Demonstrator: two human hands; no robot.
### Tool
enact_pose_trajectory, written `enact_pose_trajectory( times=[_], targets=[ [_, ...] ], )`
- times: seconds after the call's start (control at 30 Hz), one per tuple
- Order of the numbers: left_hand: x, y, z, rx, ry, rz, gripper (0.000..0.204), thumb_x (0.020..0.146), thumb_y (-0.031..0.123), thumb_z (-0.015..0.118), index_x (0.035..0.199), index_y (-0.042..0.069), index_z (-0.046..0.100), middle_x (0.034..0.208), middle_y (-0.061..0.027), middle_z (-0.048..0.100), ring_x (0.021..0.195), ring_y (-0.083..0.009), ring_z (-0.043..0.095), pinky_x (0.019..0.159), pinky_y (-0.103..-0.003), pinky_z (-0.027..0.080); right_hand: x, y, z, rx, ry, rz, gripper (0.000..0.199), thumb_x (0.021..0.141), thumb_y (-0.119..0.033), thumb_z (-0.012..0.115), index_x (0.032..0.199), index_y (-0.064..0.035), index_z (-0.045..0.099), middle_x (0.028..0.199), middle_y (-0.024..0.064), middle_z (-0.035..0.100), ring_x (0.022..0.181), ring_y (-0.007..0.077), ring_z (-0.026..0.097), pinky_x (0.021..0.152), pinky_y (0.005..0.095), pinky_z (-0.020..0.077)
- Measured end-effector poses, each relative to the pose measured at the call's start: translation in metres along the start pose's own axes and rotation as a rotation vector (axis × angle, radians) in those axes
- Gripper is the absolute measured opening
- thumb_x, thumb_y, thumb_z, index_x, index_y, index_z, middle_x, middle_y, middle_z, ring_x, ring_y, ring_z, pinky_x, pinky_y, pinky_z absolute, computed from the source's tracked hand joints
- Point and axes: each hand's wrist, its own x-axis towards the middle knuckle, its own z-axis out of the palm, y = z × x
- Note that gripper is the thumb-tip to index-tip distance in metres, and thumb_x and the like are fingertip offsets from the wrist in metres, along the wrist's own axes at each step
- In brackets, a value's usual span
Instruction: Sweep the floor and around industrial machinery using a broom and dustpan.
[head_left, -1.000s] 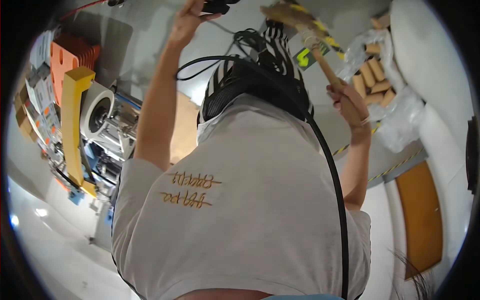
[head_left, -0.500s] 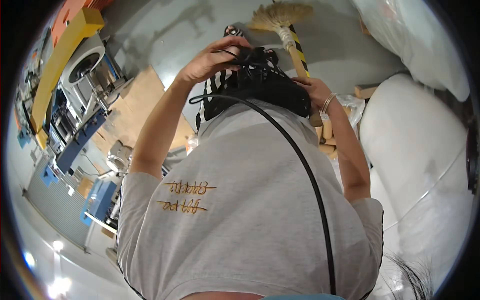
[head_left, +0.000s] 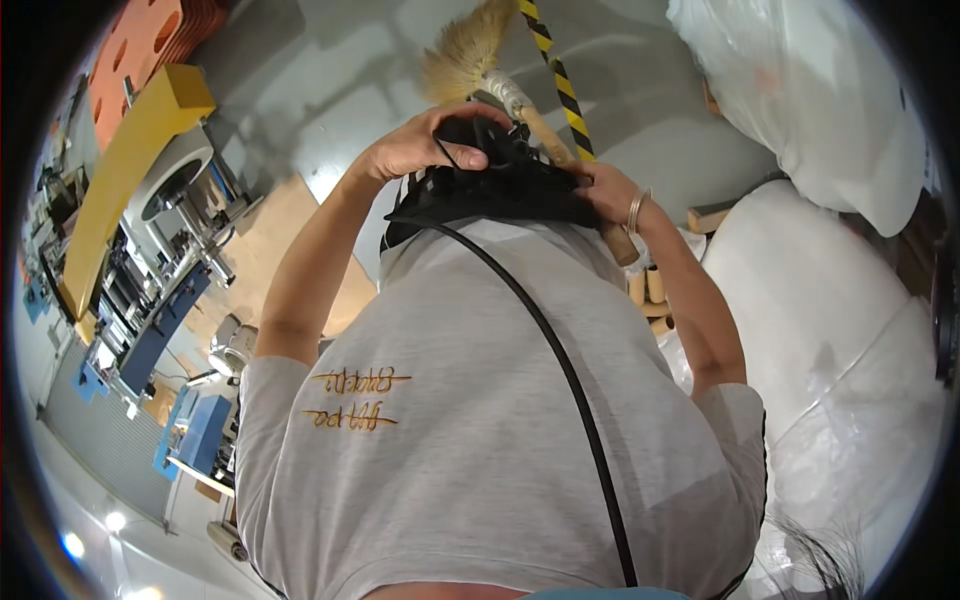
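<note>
At the front of my waist, my left hand (head_left: 435,145) grips the top of a black pouch (head_left: 500,185), with its fingers curled over the far side and the thumb on the near side. Some of those fingers are hidden behind the black material. Wrapped round the wooden handle of a short straw broom (head_left: 548,135) is my right hand (head_left: 610,192), which wears a pale bracelet. Beyond the pouch, the broom's bristles (head_left: 465,55) point away from me. The handle's butt shows below my right hand. A black cable (head_left: 545,335) runs from the pouch up across my light grey shirt.
Black-and-yellow tape (head_left: 565,90) marks the grey floor ahead. On the right lie large white plastic-wrapped bundles (head_left: 815,300). To the left stand a machine with a yellow arm (head_left: 130,185), a brown board (head_left: 270,240) and stacked orange panels (head_left: 150,50). Several wooden cylinders (head_left: 655,300) lie beyond my right forearm.
The broom head has swung to the left, and the handle now slants more. My left hand has come lower and nearer to the right hand. The loop of black cable has shifted toward the pouch.
</note>
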Motion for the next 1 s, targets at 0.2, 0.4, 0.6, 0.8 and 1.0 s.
enact_pose_trajectory(
  times=[0.2, 0.4, 0.6, 0.8, 1.0],
  targets=[
    [-0.007, 0.042, -0.038, 0.245, 0.073, 0.054, 0.045, 0.065, 0.013, 0.068, 0.106, 0.01, 0.052, 0.098, -0.0055, 0.053, 0.098, -0.0193, 0.046, 0.088, -0.029, 0.036, 0.042, -0.057, -0.02, -0.15, 0.141, 0.128, 0.022, 0.073, -0.009, 0.056, 0.094, -0.0008, 0.054, 0.064, 0.0027, 0.053, 0.063, 0.0087, 0.049, 0.061, 0.023, 0.041],
    [0.003, 0.088, -0.041, 0.456, 0.239, 0.137, 0.046, 0.065, 0.013, 0.067, 0.107, 0.009, 0.049, 0.095, -0.011, 0.057, 0.09, -0.0229, 0.054, 0.078, -0.031, 0.043, 0.06, -0.112, -0.05, 0.215, 0.198, -0.037, 0.015, 0.075, -0.01, 0.056, 0.088, -0.0018, 0.057, 0.068, 0.0004, 0.053, 0.063, 0.0074, 0.048, 0.058, 0.0214, 0.0404],
    [0.029, 0.126, -0.066, 0.358, 0.085, 0.258, 0.041, 0.065, 0.011, 0.066, 0.103, 0.006, 0.053, 0.09, -0.0105, 0.059, 0.081, -0.0202, 0.057, 0.074, -0.028, 0.045, 0.089, -0.165, -0.124, 0.081, 0.158, -0.101, 0.014, 0.073, -0.009, 0.058, 0.084, -0.0012, 0.059, 0.072, 0.0016, 0.056, 0.066, 0.0073, 0.05, 0.061, 0.0211, 0.0419],
    [0.064, 0.169, -0.113, 0.465, 0.349, -0.12, 0.043, 0.062, 0.024, 0.068, 0.098, 0.004, 0.058, 0.1, -0.0122, 0.055, 0.093, -0.0217, 0.052, 0.079, -0.03, 0.041, 0.129, -0.201, -0.179, 0.014, 0.106, -0.155, 0.015, 0.07, -0.008, 0.059, 0.083, -0.0003, 0.059, 0.072, 0.0022, 0.057, 0.066, 0.0082, 0.051, 0.061, 0.0217, 0.0423],
    [0.111, 0.187, -0.146, 0.929, 0.359, 0.236, 0.04, 0.057, 0.028, 0.069, 0.09, 0.006, 0.062, 0.116, -0.0163, 0.042, 0.104, -0.0298, 0.043, 0.088, -0.034, 0.036, 0.161, -0.234, -0.234, -0.092, -0.021, -0.221, 0.017, 0.069, -0.011, 0.06, 0.083, -0.0011, 0.06, 0.074, 0.0055, 0.059, 0.069, 0.0125, 0.054, 0.064, 0.0251, 0.0428]
  ],
)
